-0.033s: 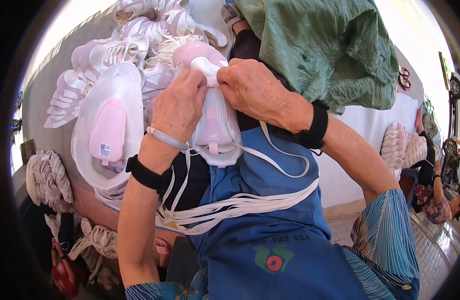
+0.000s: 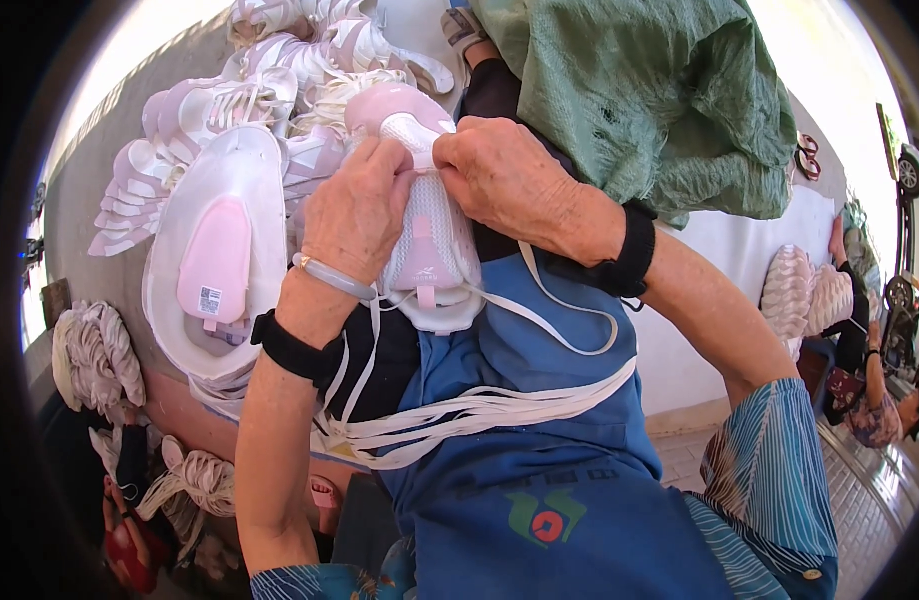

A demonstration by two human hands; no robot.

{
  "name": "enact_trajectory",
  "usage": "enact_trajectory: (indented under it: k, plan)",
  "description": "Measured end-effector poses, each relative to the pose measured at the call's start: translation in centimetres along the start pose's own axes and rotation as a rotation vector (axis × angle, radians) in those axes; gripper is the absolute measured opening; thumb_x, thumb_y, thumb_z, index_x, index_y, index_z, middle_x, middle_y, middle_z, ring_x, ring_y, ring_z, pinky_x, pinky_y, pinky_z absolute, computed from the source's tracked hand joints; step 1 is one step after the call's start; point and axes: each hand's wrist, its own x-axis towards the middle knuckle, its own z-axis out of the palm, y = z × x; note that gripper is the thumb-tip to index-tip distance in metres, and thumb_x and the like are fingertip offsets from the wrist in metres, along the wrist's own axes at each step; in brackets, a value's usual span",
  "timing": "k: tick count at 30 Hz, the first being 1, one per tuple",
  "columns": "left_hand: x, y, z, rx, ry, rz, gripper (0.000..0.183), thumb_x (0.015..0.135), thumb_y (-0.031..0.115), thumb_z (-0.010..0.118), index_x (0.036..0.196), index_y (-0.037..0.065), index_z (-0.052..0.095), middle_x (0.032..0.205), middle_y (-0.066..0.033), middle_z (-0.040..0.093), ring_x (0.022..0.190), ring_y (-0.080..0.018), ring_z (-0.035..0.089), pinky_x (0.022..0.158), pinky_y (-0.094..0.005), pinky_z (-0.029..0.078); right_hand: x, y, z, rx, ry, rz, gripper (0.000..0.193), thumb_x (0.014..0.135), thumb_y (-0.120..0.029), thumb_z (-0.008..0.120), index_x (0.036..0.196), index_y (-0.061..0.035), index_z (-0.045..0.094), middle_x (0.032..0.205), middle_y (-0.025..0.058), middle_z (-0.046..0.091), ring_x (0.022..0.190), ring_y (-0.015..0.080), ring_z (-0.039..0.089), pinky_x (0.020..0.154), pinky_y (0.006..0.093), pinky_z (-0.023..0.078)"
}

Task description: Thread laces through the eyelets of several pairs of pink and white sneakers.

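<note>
1. Lacing looks like the step in hand: the pink-and-white mesh shoe upper (image 2: 426, 215) sits on your lap, toe away, tongue (image 2: 425, 258) toward you.
2. Your left hand (image 2: 361, 205) is at the upper's left throat edge, your right hand (image 2: 514, 175) at its right; a short white strip (image 2: 425, 161) spans the gap.
3. Fingers: thumb and index nearly closed on both hands, pinching at the upper's throat. Lace, edge or both in the grip: can't tell.
4. Next move, my read: seat the strip flat, find the matching eyelet, then pull both sides even. Keep the long flat white lace (image 2: 569, 343), looping right of the upper, untwisted.
5. Around the upper: bundle of flat white laces (image 2: 479, 420) on your side of it, across your blue cloth apron (image 2: 579, 470); nested white oval shoe shells (image 2: 162, 280) to its left; crumpled green woven sack (image 2: 639, 100) beyond right.
6. Hidden: fingertips behind knuckles, front eyelets, lace tips. Heaped pink-and-white uppers (image 2: 204, 110) beyond left overlap too much to count.
</note>
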Motion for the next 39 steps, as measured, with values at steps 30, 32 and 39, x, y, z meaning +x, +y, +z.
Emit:
enact_trajectory:
  k: [30, 32, 39]
  plan:
    - [-0.1, -0.5, 0.5, 0.049, 0.031, 0.059, 0.011, 0.09, 0.019, 0.058, 0.092, 0.009, 0.056, 0.088, -0.0115, 0.059, 0.076, -0.0363, 0.062, 0.063, -0.0446, 0.049, 1.2, -1.0, -0.9, -0.06, -0.221, 0.059, 0.012, 0.079, -0.01, 0.059, 0.079, 0.0015, 0.063, 0.08, 0.0201, 0.061, 0.075, 0.0379, 0.064, 0.066, 0.0429, 0.052]
    - [-0.1, -0.4, 0.5, 0.045, 0.034, 0.05, 0.011, 0.09, 0.019, 0.058, 0.092, 0.008, 0.055, 0.087, -0.0116, 0.059, 0.077, -0.0363, 0.062, 0.063, -0.0445, 0.049, 0.8, -1.5, -0.7, -0.216, -0.103, -0.159, 0.012, 0.075, -0.01, 0.063, 0.079, 0.0001, 0.069, 0.079, 0.0214, 0.066, 0.074, 0.0379, 0.067, 0.065, 0.0431, 0.055]
    - [0.0, -0.1, 0.4, 0.054, 0.022, 0.041, 0.011, 0.091, 0.017, 0.058, 0.092, 0.006, 0.056, 0.088, -0.0139, 0.059, 0.078, -0.037, 0.061, 0.065, -0.0434, 0.048, 0.4, -0.4, -0.5, -0.159, -0.056, -0.107, 0.012, 0.083, -0.008, 0.057, 0.085, 0.002, 0.062, 0.083, 0.0186, 0.06, 0.075, 0.0349, 0.063, 0.069, 0.0416, 0.053]
